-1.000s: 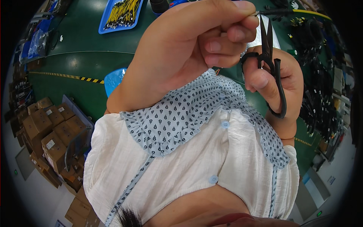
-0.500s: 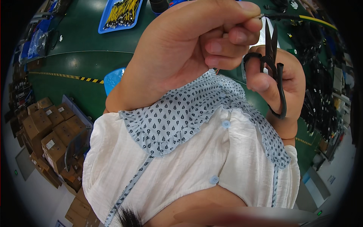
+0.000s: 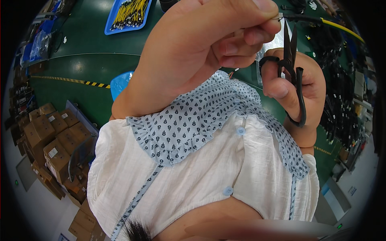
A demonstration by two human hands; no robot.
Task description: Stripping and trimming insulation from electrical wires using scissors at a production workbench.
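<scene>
At the top of the view my left hand (image 3: 197, 48) is raised, its thumb and forefinger pinching the thin tip of a cable (image 3: 341, 27). The other left fingers are curled beneath. From that pinch the cable runs right, first through a black section, then yellow. Below and to the right, my right hand (image 3: 313, 78) holds black-handled scissors (image 3: 288, 64), its thumb through one loop. The blades point up and stand slightly apart, their tips close under the cable by the pinched end. Whether a blade touches the cable I cannot tell.
On the green table (image 3: 88, 42) a blue tray (image 3: 107, 29) holds many yellow cables with black ends. A blue plastic container (image 3: 120, 84) is beside my left forearm. Stacked cardboard boxes (image 3: 60, 138) stand at left; bundles of black cables (image 3: 337, 88) hang at right.
My left hand has shifted slightly up, and the cable's yellow part has moved a little right. The scissors have moved slightly right, with the blades still a little apart.
</scene>
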